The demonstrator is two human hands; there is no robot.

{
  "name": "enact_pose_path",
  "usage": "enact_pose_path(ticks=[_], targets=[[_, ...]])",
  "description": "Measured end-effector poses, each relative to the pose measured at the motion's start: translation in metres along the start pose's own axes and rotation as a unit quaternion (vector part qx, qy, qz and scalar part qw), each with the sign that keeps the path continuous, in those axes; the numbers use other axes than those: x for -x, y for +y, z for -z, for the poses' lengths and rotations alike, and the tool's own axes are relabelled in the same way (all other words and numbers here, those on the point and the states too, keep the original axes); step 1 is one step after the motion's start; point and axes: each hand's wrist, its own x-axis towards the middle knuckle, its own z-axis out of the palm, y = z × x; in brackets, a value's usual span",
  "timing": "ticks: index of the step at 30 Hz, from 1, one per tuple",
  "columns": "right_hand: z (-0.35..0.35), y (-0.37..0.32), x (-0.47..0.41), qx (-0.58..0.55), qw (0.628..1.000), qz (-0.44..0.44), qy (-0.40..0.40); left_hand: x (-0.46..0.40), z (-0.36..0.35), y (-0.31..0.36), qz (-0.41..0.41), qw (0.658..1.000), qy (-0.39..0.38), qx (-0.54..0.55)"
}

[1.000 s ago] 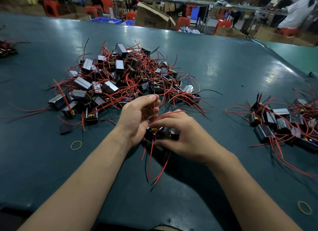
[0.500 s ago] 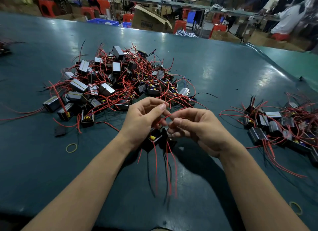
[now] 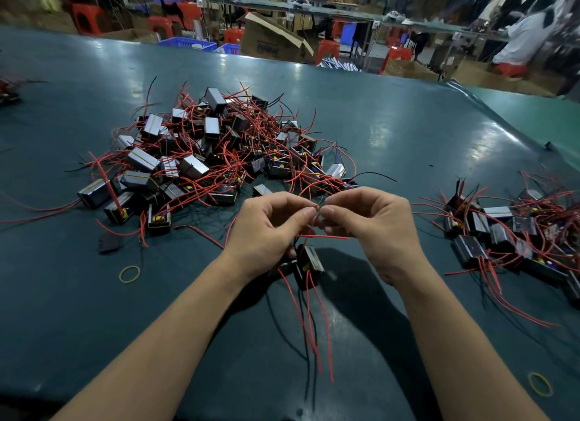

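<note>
Red wires (image 3: 332,237) pinched in two grips, left hand (image 3: 266,229) and right hand (image 3: 373,229); two yellow rubber bands (image 3: 129,274) nearby.

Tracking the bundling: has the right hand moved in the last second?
Yes. The right hand has lifted off the small black wired blocks toward the large heap of red-wired blocks, fingers now pinching a thin red wire.

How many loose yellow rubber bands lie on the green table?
2. One yellow rubber band lies just this side of the big heap of red-wired black blocks; the other lies near the view's lower right corner. More may hide under the heaps.
</note>
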Motion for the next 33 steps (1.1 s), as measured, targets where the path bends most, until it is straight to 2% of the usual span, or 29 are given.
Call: enact_pose_path(ticks=[6, 9, 15, 19, 21, 24, 29, 33], targets=[[-0.002, 0.000, 0.002, 0.111, 0.991, 0.065, 0.018, -0.001, 0.001, -0.004, -0.006, 1.000, -0.028, 0.010], [0.000, 0.000, 0.001, 0.107, 0.991, 0.081, -0.002, -0.003, 0.002, -0.007, -0.046, 0.998, -0.009, -0.030], [0.005, 0.005, 0.001, 0.162, 0.982, 0.089, -0.034, -0.003, 0.004, -0.008, -0.057, 0.995, 0.006, -0.082], [0.007, 0.005, 0.001, 0.242, 0.948, 0.203, -0.031, -0.002, 0.002, -0.007, -0.062, 0.993, 0.006, -0.102], [0.008, 0.005, 0.001, 0.245, 0.944, 0.217, -0.044, -0.001, 0.003, -0.008, -0.064, 0.992, 0.005, -0.107], [0.008, 0.003, 0.002, 0.222, 0.962, 0.147, -0.057, 0.001, 0.002, -0.009, -0.089, 0.986, 0.011, -0.138], [0.005, 0.002, -0.001, 0.077, 0.997, -0.004, -0.025, 0.000, 0.002, -0.007, -0.203, 0.951, 0.024, -0.231], [0.006, 0.001, 0.000, -0.082, 0.979, -0.184, -0.032, 0.000, 0.001, -0.009, -0.232, 0.943, 0.014, -0.240]])
